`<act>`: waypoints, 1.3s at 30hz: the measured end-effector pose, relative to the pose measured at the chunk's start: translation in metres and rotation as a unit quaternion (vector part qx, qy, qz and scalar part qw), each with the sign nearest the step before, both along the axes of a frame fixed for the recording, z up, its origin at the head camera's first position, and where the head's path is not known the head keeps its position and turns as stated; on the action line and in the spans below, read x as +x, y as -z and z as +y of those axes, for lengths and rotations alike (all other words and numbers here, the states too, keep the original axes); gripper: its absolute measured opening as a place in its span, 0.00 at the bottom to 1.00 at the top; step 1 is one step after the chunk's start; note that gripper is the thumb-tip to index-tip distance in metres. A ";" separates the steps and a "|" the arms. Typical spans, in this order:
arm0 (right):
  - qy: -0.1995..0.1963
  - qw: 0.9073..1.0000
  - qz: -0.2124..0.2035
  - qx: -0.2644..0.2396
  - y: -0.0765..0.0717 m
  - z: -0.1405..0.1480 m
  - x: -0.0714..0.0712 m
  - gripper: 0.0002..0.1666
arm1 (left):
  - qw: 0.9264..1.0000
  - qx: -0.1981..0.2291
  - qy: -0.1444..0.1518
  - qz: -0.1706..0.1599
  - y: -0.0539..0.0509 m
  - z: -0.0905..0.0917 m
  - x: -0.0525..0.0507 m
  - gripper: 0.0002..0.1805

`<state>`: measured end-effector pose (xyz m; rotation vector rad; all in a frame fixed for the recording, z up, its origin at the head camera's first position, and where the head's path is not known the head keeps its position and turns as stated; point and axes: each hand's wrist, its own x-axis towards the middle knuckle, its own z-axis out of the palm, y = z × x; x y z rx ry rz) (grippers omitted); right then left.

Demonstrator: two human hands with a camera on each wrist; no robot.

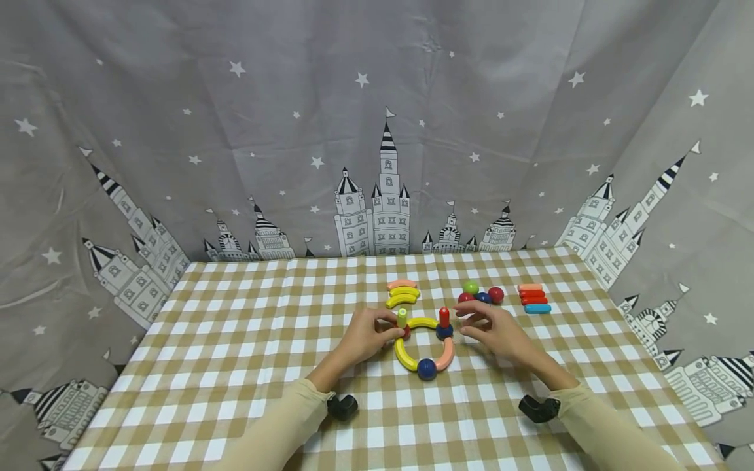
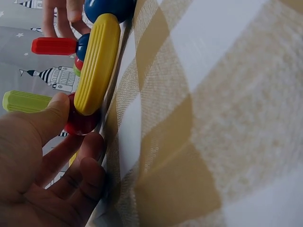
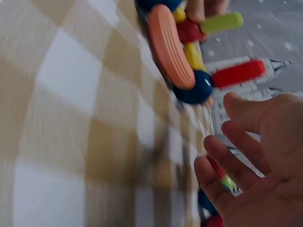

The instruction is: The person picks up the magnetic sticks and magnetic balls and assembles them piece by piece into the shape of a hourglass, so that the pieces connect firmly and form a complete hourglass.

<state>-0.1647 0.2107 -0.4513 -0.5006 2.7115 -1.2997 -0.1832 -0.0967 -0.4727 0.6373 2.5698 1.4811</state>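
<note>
A ring of curved sticks and balls lies on the cloth: a yellow curved stick (image 1: 406, 355) at left, another yellow curved stick (image 1: 422, 322) at the far side, and a salmon curved stick (image 1: 446, 354) at right. A red ball (image 2: 81, 118), a dark blue ball (image 3: 195, 90) and a nearer blue ball (image 1: 427, 369) join them. On the red ball stands a green stick (image 1: 402, 318); a red stick (image 1: 444, 317) stands on the far blue ball. My left hand (image 1: 366, 335) pinches the red ball between thumb and fingers. Beside the red stick, my right hand (image 1: 496, 329) is apart from it, fingers spread, holding nothing.
Behind the ring lie loose curved sticks (image 1: 403, 292) in yellow and salmon. Several loose balls, among them a green ball (image 1: 470, 287), sit behind my right hand. Farther right are straight sticks, including a blue stick (image 1: 538, 308). A grey curtain (image 1: 330, 98) closes off the checked table's back.
</note>
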 end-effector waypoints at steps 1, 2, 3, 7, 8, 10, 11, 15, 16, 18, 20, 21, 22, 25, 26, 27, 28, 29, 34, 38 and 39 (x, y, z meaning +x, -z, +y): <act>0.006 1.000 0.011 0.005 -0.001 0.005 0.000 0.25 | 1.000 -0.001 -0.001 -0.001 0.000 0.000 0.000 0.09; 0.012 1.000 0.023 0.011 -0.003 0.010 0.000 0.26 | 1.000 -0.002 -0.002 -0.002 0.000 0.000 0.000 0.09; 0.019 0.999 0.037 0.015 -0.004 0.016 0.000 0.26 | 1.000 -0.002 -0.002 -0.002 0.001 0.000 -0.001 0.09; 0.044 0.995 0.078 0.033 -0.004 0.041 -0.001 0.26 | 1.000 -0.001 -0.001 -0.006 0.002 0.000 -0.002 0.08; 0.050 0.994 0.086 0.035 -0.004 0.047 -0.001 0.26 | 1.000 0.000 -0.001 -0.008 0.002 0.000 -0.003 0.08; 0.059 0.992 0.103 0.039 -0.004 0.058 0.000 0.26 | 1.000 0.003 0.000 -0.009 0.002 0.001 -0.002 0.08; 0.063 0.991 0.112 0.041 -0.004 0.062 0.001 0.26 | 1.000 0.004 0.001 -0.010 0.002 0.001 -0.002 0.08; 0.076 0.986 0.142 0.039 -0.005 0.080 0.002 0.28 | 1.000 0.007 0.000 -0.012 0.001 0.001 -0.002 0.07; 0.082 0.985 0.146 0.042 -0.005 0.084 0.003 0.28 | 1.000 0.007 -0.001 -0.013 0.001 0.001 -0.002 0.07; 0.095 0.984 0.144 0.045 -0.005 0.092 0.004 0.28 | 1.000 0.005 -0.001 -0.013 0.001 0.001 -0.002 0.07; 0.108 0.982 0.141 0.056 -0.005 0.099 0.005 0.29 | 1.000 0.005 -0.001 -0.013 0.001 0.001 -0.002 0.07; 0.114 0.981 0.142 0.064 -0.005 0.103 0.005 0.29 | 1.000 0.005 -0.001 -0.013 0.001 0.001 -0.002 0.08; 0.119 0.980 0.142 0.072 -0.005 0.106 0.005 0.29 | 1.000 0.005 -0.001 -0.013 0.001 0.001 -0.002 0.08; 0.129 0.977 0.147 0.091 -0.003 0.116 0.003 0.30 | 1.000 0.009 -0.002 -0.015 0.001 0.001 -0.002 0.08; 0.130 0.976 0.146 0.095 -0.002 0.119 0.002 0.30 | 1.000 0.009 -0.002 -0.016 0.001 0.001 -0.003 0.08; 0.132 0.976 0.144 0.099 -0.001 0.121 0.002 0.30 | 1.000 0.010 -0.002 -0.014 0.002 0.001 -0.003 0.08; 0.133 0.976 0.142 0.102 0.000 0.123 0.001 0.30 | 1.000 0.011 -0.002 -0.013 0.002 0.001 -0.003 0.08; 0.134 0.976 0.139 0.103 0.001 0.125 0.000 0.29 | 1.000 0.009 -0.002 -0.010 0.003 0.001 -0.003 0.08; 0.129 0.979 0.113 0.112 0.007 0.133 -0.003 0.28 | 1.000 0.002 0.003 0.010 0.005 0.000 -0.004 0.09; 0.129 0.980 0.099 0.118 0.010 0.135 -0.005 0.27 | 1.000 0.002 0.001 0.015 0.004 0.000 -0.003 0.08; 0.130 0.979 0.100 0.120 0.010 0.135 -0.005 0.27 | 1.000 0.003 0.001 0.016 0.003 0.000 -0.003 0.08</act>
